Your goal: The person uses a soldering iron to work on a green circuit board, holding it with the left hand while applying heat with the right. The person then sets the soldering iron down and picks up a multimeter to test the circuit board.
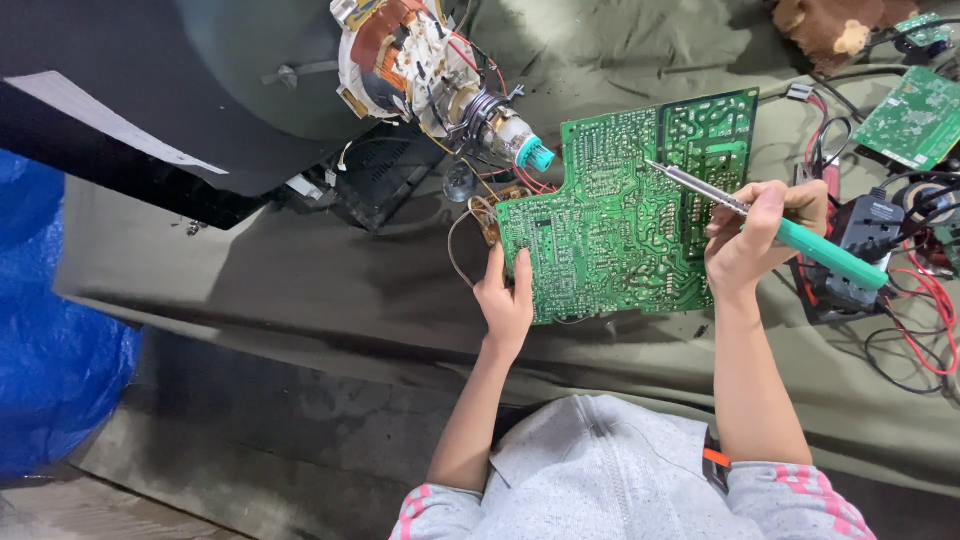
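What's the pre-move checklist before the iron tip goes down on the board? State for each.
1. Right hand grips the soldering iron by its green handle: ok.
2. Left hand steadies the large circuit board at its lower left edge: ok.
3. Tip over the board's solder side, upper right area: ok.
4. Tip touching a joint: cannot tell.
5. Left fingers away from the tip: ok.
6. Red wires lie close to the right hand: not ok.

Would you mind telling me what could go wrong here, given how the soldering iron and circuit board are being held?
The soldering iron tip rests on the green circuit board, so lingering may scorch it. The left hand steadies only the board's lower edge, so it might shift. Red wires lie beside the right hand and could snag.
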